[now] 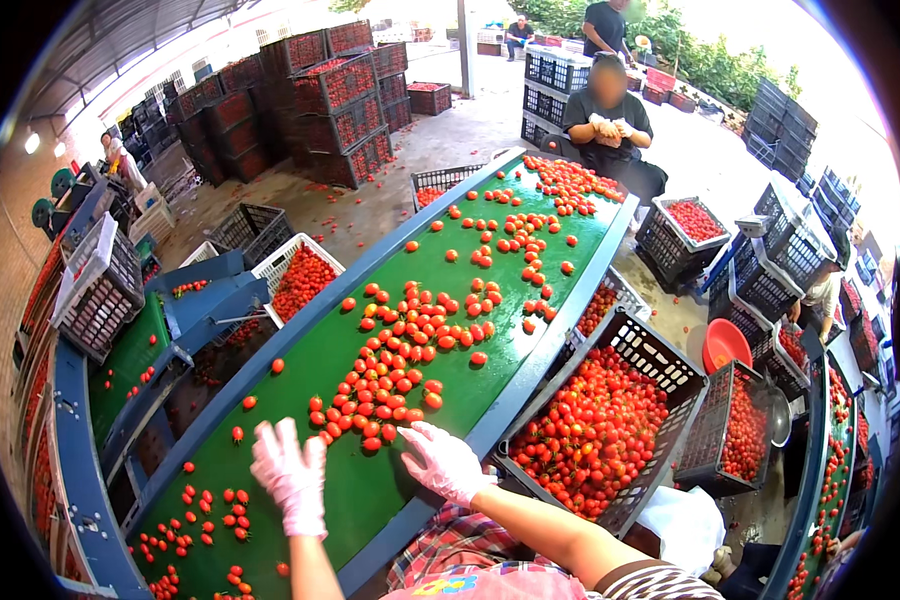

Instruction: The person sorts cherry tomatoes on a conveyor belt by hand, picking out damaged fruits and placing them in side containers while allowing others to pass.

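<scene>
Cherry tomatoes (390, 367) lie scattered and bunched on a green conveyor belt (345, 487) with blue metal side rails. Over the belt, just left of the nearest bunch, is my left hand (291, 469) in a thin pale glove, its fingers apart and holding nothing. My right hand (442, 461), gloved the same way, reaches over the right rail at the bunch's right edge, fingers spread and nothing held. A black plastic crate (660, 352) full of cherry tomatoes stands against the belt's right side, close to my right forearm.
A person (607, 127) sits at the belt's far end. Stacked tomato crates (337, 105) stand at back left. A white crate (311, 244) adjoins the left rail. To the right are a red basin (726, 345), another filled black crate (727, 435) and a second conveyor (832, 465).
</scene>
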Demonstrator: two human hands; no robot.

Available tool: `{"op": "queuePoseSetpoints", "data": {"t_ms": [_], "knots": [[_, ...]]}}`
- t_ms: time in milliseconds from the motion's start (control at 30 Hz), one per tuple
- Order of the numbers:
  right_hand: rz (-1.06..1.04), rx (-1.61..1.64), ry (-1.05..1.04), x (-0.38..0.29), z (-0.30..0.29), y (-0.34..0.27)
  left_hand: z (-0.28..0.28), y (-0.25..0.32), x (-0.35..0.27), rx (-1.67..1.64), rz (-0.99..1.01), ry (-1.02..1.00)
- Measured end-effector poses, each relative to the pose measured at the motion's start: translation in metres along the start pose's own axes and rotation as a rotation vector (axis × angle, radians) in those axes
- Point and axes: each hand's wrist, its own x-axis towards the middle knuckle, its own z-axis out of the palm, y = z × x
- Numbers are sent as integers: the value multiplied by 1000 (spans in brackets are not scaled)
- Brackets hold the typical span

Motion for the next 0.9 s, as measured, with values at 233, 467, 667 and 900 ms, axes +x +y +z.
{"op": "queuePoseSetpoints", "data": {"t_ms": [233, 467, 667, 900], "knots": [[18, -112, -142, -16, -4, -4, 15, -233, -61, 61, -952, -227], [30, -77, -180, -44, 24, -44, 26, -168, -92, -262, -213, 47], [-66, -25, -253, -66, 67, -149, -87, -131, -143, -122, 167, -286], [3, -115, -153, -151, 105, -208, -107, -195, -214, -72, 82, -27]]}}
